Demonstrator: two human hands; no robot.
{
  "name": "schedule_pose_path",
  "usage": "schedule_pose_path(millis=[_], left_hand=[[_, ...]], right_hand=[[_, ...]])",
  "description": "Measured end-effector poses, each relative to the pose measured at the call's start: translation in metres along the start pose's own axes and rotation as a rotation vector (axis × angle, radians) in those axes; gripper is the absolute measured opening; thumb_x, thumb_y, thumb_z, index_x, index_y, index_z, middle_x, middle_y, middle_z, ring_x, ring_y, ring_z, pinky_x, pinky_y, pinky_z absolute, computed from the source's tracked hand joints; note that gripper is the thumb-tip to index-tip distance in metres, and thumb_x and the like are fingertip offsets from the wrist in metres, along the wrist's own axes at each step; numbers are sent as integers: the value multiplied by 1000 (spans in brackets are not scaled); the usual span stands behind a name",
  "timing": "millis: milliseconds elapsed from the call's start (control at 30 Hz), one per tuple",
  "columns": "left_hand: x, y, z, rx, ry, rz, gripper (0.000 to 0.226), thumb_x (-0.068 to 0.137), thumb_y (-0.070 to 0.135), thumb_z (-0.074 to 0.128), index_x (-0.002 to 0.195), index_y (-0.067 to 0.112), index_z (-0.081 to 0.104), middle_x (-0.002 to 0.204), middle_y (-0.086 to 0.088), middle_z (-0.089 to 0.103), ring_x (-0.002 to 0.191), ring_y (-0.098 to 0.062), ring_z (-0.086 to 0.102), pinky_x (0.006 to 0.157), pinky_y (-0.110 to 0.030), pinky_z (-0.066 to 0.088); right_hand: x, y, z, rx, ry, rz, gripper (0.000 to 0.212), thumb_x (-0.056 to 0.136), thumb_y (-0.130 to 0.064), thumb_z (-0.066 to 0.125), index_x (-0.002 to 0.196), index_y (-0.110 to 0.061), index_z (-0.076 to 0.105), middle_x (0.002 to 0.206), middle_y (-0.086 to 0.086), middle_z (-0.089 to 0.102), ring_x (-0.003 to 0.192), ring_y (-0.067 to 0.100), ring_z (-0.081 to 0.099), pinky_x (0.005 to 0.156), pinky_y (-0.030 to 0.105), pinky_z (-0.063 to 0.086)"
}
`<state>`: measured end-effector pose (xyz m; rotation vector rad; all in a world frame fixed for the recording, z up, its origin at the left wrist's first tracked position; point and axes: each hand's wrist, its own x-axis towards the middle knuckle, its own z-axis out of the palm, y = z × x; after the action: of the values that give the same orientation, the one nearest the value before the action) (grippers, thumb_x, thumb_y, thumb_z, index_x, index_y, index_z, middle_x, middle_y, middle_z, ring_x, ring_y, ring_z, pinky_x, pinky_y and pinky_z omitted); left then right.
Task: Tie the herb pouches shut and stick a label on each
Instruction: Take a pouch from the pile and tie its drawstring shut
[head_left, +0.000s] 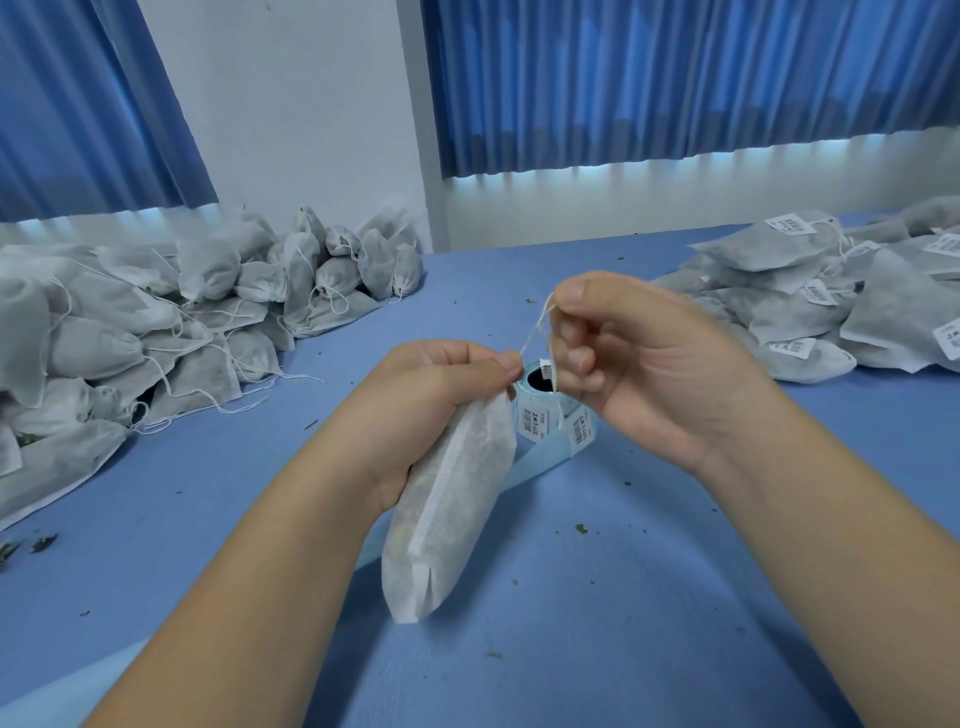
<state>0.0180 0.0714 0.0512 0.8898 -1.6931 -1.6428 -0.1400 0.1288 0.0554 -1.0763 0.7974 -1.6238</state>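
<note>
My left hand grips the neck of a white herb pouch that hangs down toward me above the blue table. My right hand pinches the pouch's white drawstring between thumb and forefinger, pulling it up and to the right of the neck. A roll of barcode labels on pale blue backing stands on the table just behind both hands, partly hidden by them.
A heap of unlabelled pouches with loose strings fills the table's left side. Pouches with labels are piled at the right. A strip of blue backing paper trails from the roll toward me. Herb crumbs dot the blue table.
</note>
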Motion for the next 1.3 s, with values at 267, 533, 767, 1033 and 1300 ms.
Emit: schedule_pose_path(millis=[267,533,767,1033,1300], left_hand=[[6,-4,-2,128,229,142,21,88,21,71,67,18,69,59,6,63,50,-6,56,49,-19,44],[3,-6,3,158,141,107,22,90,21,68,69,16,67,52,8,58,45,-5,52,47,-15,41],[11,-8,-8,409,404,286,22,89,29,71,67,26,67,60,23,61,56,5,54,57,-13,41],[9,-8,-7,402,315,272,21,90,31,69,70,24,66,61,20,60,59,0,55,65,-23,41],[6,-7,-1,420,241,312,19,89,32,69,71,25,67,68,17,64,63,3,55,61,-11,41]], right_hand=[[-3,-11,-5,78,-121,311,10,67,-18,54,60,-15,48,57,-6,22,47,9,16,40,19,18],[-4,0,6,246,-139,235,17,79,-20,56,62,-16,57,58,-8,13,43,7,14,37,15,15],[-2,-8,-5,32,-167,486,17,69,-23,56,56,-19,46,56,-8,14,39,5,13,34,16,12],[-4,-7,-2,114,-162,277,36,69,-17,69,56,-23,36,59,-7,17,44,6,22,40,18,20],[0,-14,-10,127,54,305,30,70,-10,55,48,-20,37,58,-5,16,43,8,21,41,18,18]])
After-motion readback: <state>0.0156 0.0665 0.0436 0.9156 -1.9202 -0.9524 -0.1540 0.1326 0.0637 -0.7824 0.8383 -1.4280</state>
